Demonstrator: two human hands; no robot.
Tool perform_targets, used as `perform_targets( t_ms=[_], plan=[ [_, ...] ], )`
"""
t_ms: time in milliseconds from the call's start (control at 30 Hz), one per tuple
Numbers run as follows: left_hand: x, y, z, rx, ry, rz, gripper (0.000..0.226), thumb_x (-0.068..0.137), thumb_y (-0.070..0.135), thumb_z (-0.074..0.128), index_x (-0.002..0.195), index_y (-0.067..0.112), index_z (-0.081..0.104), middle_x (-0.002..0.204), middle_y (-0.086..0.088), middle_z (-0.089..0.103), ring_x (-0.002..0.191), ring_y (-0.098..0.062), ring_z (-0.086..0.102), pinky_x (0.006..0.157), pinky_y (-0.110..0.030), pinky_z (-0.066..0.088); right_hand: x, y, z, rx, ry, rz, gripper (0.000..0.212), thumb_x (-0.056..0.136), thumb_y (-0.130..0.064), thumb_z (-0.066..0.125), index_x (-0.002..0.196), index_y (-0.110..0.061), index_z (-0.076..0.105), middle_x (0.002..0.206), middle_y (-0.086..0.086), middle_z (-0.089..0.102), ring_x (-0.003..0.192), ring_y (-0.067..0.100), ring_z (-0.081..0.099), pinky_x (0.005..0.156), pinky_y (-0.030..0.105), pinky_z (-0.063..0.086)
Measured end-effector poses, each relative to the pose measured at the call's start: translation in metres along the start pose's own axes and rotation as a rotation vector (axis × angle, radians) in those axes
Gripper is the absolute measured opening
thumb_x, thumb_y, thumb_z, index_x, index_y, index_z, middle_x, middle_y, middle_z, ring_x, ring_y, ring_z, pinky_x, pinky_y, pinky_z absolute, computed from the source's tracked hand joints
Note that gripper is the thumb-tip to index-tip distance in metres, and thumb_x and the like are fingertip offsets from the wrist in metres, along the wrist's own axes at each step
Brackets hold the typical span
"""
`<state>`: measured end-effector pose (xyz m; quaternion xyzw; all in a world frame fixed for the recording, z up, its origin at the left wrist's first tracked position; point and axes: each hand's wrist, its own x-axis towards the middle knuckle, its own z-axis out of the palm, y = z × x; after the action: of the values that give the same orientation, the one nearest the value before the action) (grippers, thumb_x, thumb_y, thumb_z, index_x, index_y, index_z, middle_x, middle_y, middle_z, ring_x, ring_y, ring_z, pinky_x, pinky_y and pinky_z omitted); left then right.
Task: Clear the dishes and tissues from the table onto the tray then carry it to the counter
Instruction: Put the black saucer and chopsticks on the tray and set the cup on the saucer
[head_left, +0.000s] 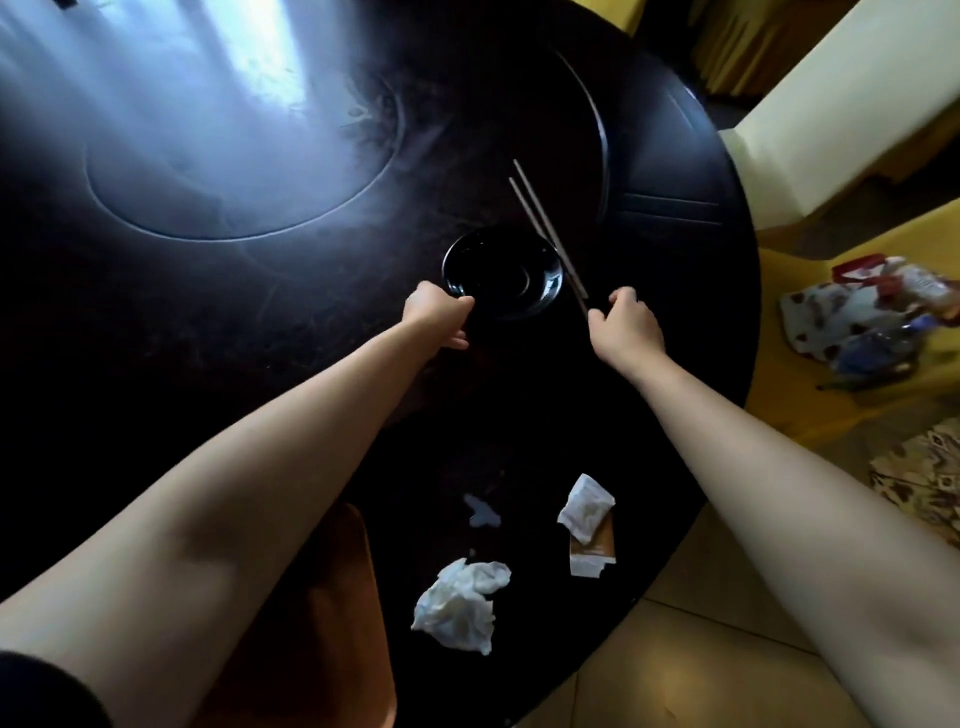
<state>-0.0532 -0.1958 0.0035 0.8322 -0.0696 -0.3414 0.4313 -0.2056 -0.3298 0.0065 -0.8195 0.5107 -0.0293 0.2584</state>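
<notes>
Both arms reach out over a round, dark worktop (260, 322). The left hand (439, 314) is closed on the near-left rim of a black bowl (503, 273), which sits on the worktop a little right of the middle. The right hand (626, 325) pinches the near ends of two chopsticks (545, 231). The sticks run away from the hand, up and to the left, and they cross over the right edge of the bowl. I cannot tell if they rest on the rim or are just above it.

Nearer to the person, close to the edge of the worktop, lies a crumpled white tissue (460, 605). To the right of it, a little apart, is a second tissue (584, 506), folded flatter, and it lies partly on a torn brown-and-white wrapper (592, 553). Between the two tissues there is a small wet spot (483, 509) that shines on the dark surface.

Window light reflects strongly on the far left of the worktop, where a round inset ring (244, 228) shows. At the right, beyond the edge, a yellow chair seat (810, 405) carries a plastic bag (872, 322) with red print.
</notes>
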Motion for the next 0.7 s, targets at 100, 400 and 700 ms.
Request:
perform_targets(
  t_ms=[100, 400, 700],
  plan=[
    [0.015, 0.011, 0.004, -0.095, 0.001, -0.067, 0.047, 0.082, 0.016, 0.061, 0.119, -0.007, 0.042, 0.106, -0.023, 0.058, 0.062, -0.031, 0.068, 0.047, -0.038, 0.057, 0.019, -0.008, 0.001, -0.053, -0.048, -0.080, 0.046, 0.093, -0.027, 0.046, 0.133, -0.005, 0.038, 0.136, 0.020, 0.046, 0.123, 0.036, 0.045, 0.097, 0.042, 0.040],
    [0.044, 0.011, 0.013, -0.055, 0.050, -0.086, 0.036, 0.076, 0.003, 0.061, 0.111, 0.000, 0.053, 0.101, -0.013, 0.055, 0.081, -0.030, 0.065, 0.037, -0.037, 0.054, 0.047, -0.019, 0.025, -0.085, -0.077, -0.132, 0.039, 0.089, 0.000, 0.042, 0.128, -0.004, 0.040, 0.133, 0.018, 0.039, 0.107, 0.034, 0.054, 0.077, 0.031, 0.040],
    [0.045, 0.014, 0.007, -0.193, 0.005, -0.122, 0.040, 0.082, -0.006, 0.043, 0.121, 0.003, 0.043, 0.110, -0.011, 0.042, 0.093, -0.030, 0.055, 0.033, -0.037, 0.052, 0.053, -0.025, 0.026, -0.112, -0.092, -0.009, 0.037, 0.091, -0.005, 0.035, 0.127, 0.000, 0.040, 0.130, 0.020, 0.051, 0.114, 0.037, 0.053, 0.078, 0.033, 0.040]
  ],
)
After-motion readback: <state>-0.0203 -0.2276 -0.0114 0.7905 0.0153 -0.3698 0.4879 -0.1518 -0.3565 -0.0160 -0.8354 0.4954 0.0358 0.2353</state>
